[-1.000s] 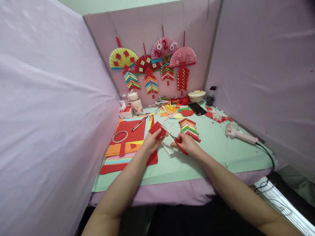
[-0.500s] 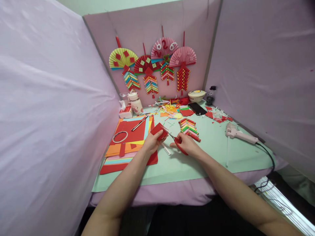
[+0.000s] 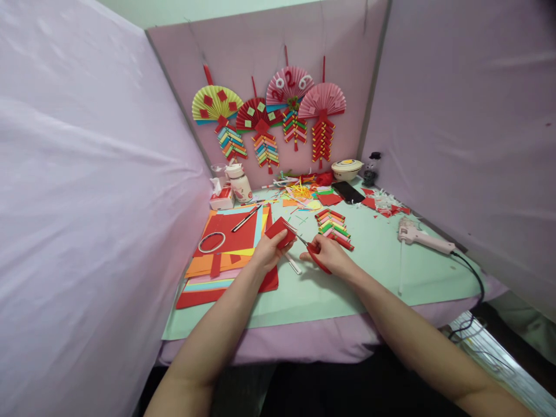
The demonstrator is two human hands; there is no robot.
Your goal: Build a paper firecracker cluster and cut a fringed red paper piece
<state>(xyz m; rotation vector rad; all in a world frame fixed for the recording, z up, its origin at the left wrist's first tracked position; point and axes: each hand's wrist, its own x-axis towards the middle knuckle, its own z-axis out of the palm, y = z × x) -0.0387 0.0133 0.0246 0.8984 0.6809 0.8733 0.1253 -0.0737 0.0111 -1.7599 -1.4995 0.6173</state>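
Between the thumb and fingers of my left hand is a piece of red paper, with thin cut strips showing along its right edge. My right hand grips red-handled scissors, whose blades point up and left to the paper's cut edge. How far the blades are apart is too small to tell. Below the paper a white pen-like stick lies on the table. Just beyond my right hand is a string of rolled paper firecrackers in several colours.
Left lie stacked coloured sheets with a tape ring and a craft knife. A corded glue gun rests at right. Behind are paper scraps, a phone, a lidded bowl and a bottle. Paper fans hang on the back wall.
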